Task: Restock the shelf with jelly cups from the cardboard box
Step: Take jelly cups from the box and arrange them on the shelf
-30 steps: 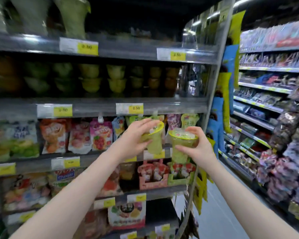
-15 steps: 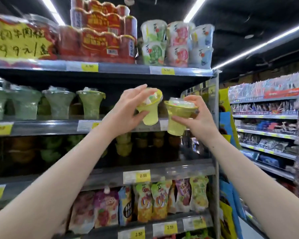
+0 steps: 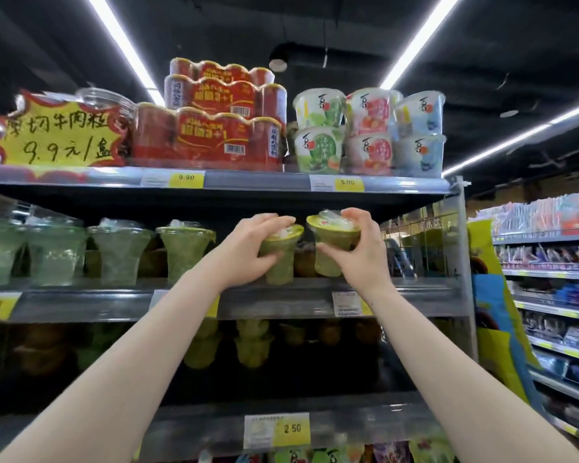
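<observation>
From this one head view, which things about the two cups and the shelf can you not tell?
- Whether the left cup already stands on the shelf: the left hand covers its side.
- Whether the right cup touches the shelf: the right hand hides part of its base.
- The cardboard box: outside the head view.
- The white label text: too small.

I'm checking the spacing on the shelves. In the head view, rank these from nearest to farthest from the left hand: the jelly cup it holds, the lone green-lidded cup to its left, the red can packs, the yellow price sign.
From the left hand:
1. Held jelly cup, in its grip.
2. Green-lidded cup, same shelf, leftward.
3. Red can packs, top shelf.
4. Yellow price sign, far upper left.
</observation>
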The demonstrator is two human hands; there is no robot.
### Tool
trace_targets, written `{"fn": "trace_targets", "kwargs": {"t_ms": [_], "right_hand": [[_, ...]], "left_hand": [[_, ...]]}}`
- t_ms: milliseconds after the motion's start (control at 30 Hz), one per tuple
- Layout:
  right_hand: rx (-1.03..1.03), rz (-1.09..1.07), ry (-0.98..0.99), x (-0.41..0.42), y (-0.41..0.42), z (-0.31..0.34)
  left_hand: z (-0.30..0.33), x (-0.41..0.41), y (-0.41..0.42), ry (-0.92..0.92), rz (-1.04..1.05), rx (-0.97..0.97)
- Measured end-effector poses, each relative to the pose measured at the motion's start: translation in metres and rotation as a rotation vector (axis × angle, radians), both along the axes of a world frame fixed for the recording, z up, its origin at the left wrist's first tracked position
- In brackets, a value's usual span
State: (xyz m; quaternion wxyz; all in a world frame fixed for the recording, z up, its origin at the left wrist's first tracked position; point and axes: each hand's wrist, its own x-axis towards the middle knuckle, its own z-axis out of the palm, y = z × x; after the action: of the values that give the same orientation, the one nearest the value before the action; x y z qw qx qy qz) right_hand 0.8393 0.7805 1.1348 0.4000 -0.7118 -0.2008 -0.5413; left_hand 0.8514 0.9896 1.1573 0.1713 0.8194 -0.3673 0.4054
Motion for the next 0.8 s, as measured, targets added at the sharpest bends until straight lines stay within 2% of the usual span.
{"fn": "trace_targets", "kwargs": {"t_ms": [167,267,400,533,633,700,800], "right_hand": [[0.020,-0.004,0.215,0.012,-0.005,0.002],[0.053,-0.027,0.253,0.013,-0.006,-0.001],[0.055,-0.045,0.300,0.010,-0.004,-0.001],[0.052,-0.259,0.376,0.001,-0.003,-0.010],[0.005,-0.413,0.429,-0.004,-0.001,-0.017],[-0.065,-0.450,0.445,-0.006,0.000,-0.021],[-0.063,-0.439,0.420,-0.008,0.004,-0.020]], "left_hand": [[0.005,0.014,-0.017,0.069,0.008,-0.111],[-0.003,0.023,-0.031,0.054,0.020,-0.249],[-0.010,0.020,-0.041,0.127,0.037,-0.404],[-0.029,-0.002,-0.059,0.100,0.438,-0.603],[-0.042,-0.004,-0.071,0.155,0.666,-0.540],[-0.043,-0.002,-0.075,0.156,0.733,-0.476],[-0.043,-0.002,-0.072,0.139,0.735,-0.488]]}}
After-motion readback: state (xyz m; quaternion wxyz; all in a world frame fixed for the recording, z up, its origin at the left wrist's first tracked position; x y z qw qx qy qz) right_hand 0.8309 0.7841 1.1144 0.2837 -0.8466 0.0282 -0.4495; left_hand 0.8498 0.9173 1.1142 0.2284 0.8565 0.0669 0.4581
